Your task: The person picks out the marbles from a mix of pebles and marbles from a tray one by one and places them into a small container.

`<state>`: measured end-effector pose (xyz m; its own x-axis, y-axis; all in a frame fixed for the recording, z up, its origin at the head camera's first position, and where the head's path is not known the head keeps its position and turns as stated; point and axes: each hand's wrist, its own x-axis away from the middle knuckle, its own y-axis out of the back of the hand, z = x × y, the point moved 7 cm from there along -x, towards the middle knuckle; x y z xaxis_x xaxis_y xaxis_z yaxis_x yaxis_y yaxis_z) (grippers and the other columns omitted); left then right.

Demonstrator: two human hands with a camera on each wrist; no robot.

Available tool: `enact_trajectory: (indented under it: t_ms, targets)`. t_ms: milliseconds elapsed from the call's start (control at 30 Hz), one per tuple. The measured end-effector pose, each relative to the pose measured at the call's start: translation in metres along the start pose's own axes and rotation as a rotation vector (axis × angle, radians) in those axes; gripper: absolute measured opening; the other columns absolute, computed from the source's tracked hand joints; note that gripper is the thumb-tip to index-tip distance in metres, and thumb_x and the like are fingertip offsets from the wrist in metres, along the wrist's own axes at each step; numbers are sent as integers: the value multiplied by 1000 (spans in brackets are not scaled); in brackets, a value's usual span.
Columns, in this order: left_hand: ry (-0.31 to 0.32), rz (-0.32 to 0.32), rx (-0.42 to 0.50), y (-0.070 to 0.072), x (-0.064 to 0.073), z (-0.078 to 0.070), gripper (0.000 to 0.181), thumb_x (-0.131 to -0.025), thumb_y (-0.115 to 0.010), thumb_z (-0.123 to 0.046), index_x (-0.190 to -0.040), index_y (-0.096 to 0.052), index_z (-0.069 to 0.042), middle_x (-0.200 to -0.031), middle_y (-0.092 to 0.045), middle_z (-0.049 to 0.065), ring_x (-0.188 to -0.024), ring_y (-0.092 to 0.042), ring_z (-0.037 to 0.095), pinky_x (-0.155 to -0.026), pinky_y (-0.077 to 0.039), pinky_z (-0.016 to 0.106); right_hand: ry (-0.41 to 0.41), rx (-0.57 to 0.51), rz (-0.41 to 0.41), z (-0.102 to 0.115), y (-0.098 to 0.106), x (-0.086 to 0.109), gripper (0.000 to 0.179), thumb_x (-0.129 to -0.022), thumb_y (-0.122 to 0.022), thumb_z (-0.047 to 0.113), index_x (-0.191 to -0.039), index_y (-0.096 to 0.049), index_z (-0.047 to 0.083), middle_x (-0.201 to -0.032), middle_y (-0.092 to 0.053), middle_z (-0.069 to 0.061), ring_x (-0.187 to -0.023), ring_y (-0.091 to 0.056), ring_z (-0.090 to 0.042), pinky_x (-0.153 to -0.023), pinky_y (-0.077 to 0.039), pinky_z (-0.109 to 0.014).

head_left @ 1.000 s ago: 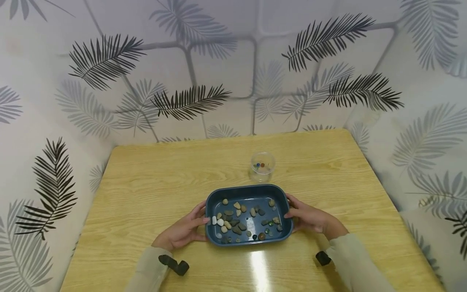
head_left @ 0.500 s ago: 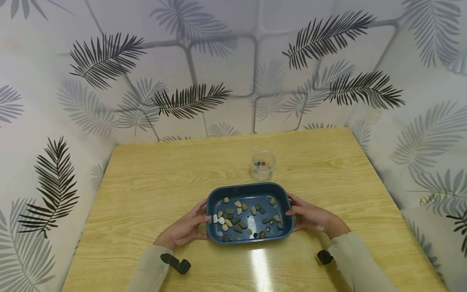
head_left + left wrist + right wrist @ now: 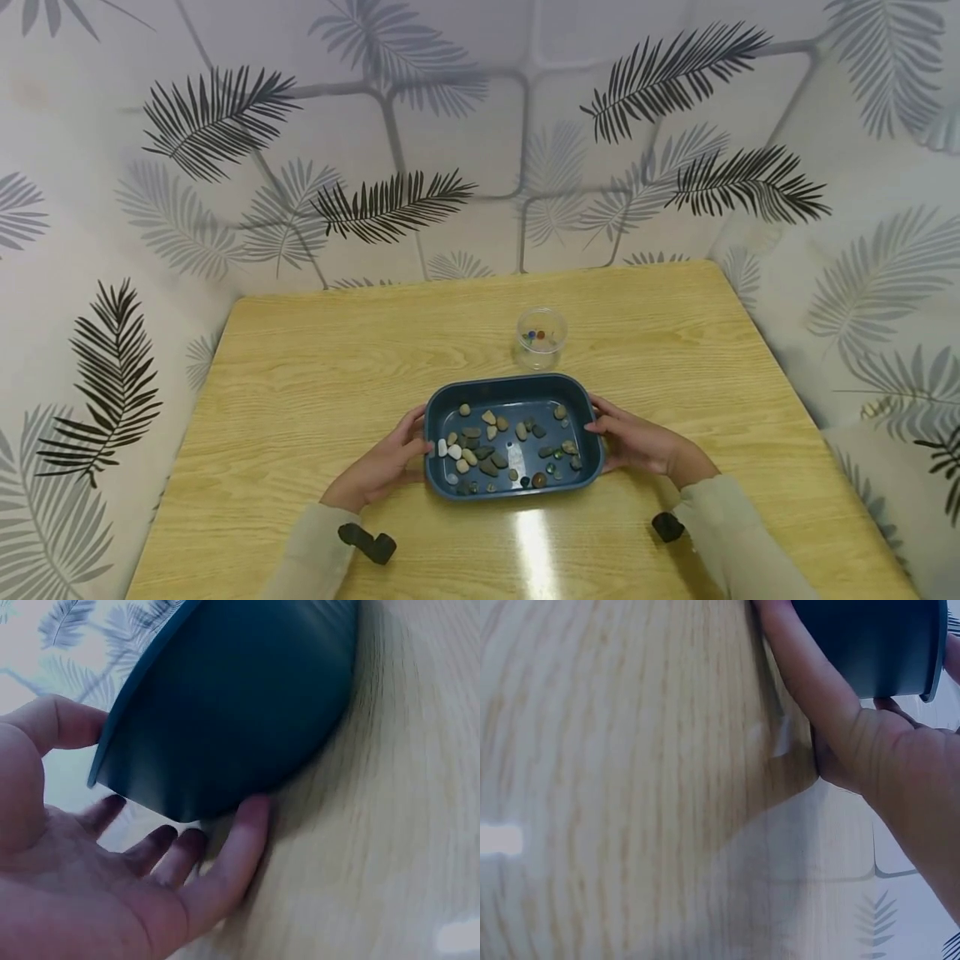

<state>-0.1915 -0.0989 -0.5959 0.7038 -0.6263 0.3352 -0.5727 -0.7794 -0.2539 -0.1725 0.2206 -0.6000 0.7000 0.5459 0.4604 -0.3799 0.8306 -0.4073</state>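
A dark blue rectangular tub point(image 3: 517, 493) stands on the wooden table, with pebbles point(image 3: 468, 457) and some glass marbles point(image 3: 539, 480) scattered over its floor. My left hand point(image 3: 384, 463) holds the tub's left end. In the left wrist view, its thumb point(image 3: 71, 724) touches the rim and the other fingers reach toward the lower wall and base. At the opposite end my right hand point(image 3: 641, 446) grips the tub, thumb over the rim; in the right wrist view one finger point(image 3: 806, 664) runs along the wall's base while most others are hidden behind the tub.
Just behind the tub stands a clear plastic cup point(image 3: 541, 357) with a few colored marbles in it. The wooden table point(image 3: 337, 358) reaches a leaf-patterned backdrop point(image 3: 480, 150) at the rear and sides. Glare point(image 3: 534, 550) shows on the wood in front.
The left wrist has shifted slightly right, and the left fingers have changed position a little at the tub's end. Tub, stones and cup keep their places, apart from a small camera shift.
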Motion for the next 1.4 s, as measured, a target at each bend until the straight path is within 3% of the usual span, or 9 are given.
enact_trajectory:
  t_ms: [100, 300, 400, 533, 667, 800, 1100, 1233, 1400]
  targets:
    - [-57, -126, -183, 4, 2, -9, 59, -91, -49, -21, -139, -16, -29, -142, -18, 4, -122, -31, 31, -86, -40, 49, -3, 1, -6, 0, 0, 0, 61, -92, -40, 13, -141, -7, 28, -141, -8, -18, -115, -32, -37, -77, -40, -59]
    - [-293, -545, -739, 5, 15, -51, 55, -88, -50, -39, -135, -31, -17, -135, -30, 4, -122, -28, 23, -94, -32, 46, -3, -8, -21, 0, 1, 1, 62, -92, -42, 13, -141, -9, 29, -142, -8, -17, -115, -31, -38, -77, -41, -59]
    - [-409, -606, -868, -11, 18, -66, 45, -89, -50, -35, -128, -42, -15, -132, -34, 0, -122, -28, 20, -95, -33, 44, -1, -12, -24, 0, 1, 2, 62, -92, -41, 13, -141, -8, 29, -142, -8, -17, -115, -31, -38, -77, -41, -59]
    - [-511, -547, -981, -38, 16, -77, 35, -87, -54, -27, -120, -51, -14, -129, -39, 1, -118, -33, 20, -91, -38, 41, 0, -11, -22, -2, 2, 3, 62, -92, -41, 13, -142, -8, 29, -142, -7, -16, -115, -31, -38, -78, -41, -59]
    - [-536, -454, -1011, -62, 10, -79, 29, -87, -55, -24, -115, -54, -16, -122, -44, 2, -108, -40, 17, -81, -44, 36, -6, -12, -19, -3, 2, 2, 61, -92, -41, 14, -142, -9, 30, -142, -6, -16, -116, -30, -38, -78, -40, -59]
    - [-511, -366, -978, -82, 1, -76, 23, -88, -54, -23, -111, -55, -21, -112, -49, -4, -93, -47, 14, -69, -47, 30, -5, -12, -28, -3, 4, 2, 61, -92, -42, 14, -141, -10, 30, -143, -6, -15, -117, -27, -38, -78, -40, -59]
    - [-373, -199, -908, -115, -24, -43, 24, -87, -57, -22, -111, -57, -16, -103, -56, -2, -86, -54, 8, -71, -46, 20, -5, -26, -25, -5, 2, 1, 60, -92, -42, 13, -141, -11, 29, -142, -9, -16, -115, -31, -36, -78, -40, -59]
    - [-316, -132, -920, -125, -36, -34, 26, -87, -56, -25, -111, -58, -15, -103, -56, -5, -87, -53, 5, -71, -46, 20, 2, -23, -26, -6, 3, 0, 60, -92, -41, 13, -141, -10, 29, -142, -9, -15, -116, -32, -36, -78, -40, -59]
    - [-298, -71, -994, -136, -47, -29, 24, -86, -58, -21, -109, -58, -15, -102, -57, -6, -86, -53, 3, -72, -45, 19, 9, -24, -16, -5, 4, -1, 59, -92, -40, 12, -141, -11, 30, -143, -8, -14, -118, -30, -37, -77, -40, -59]
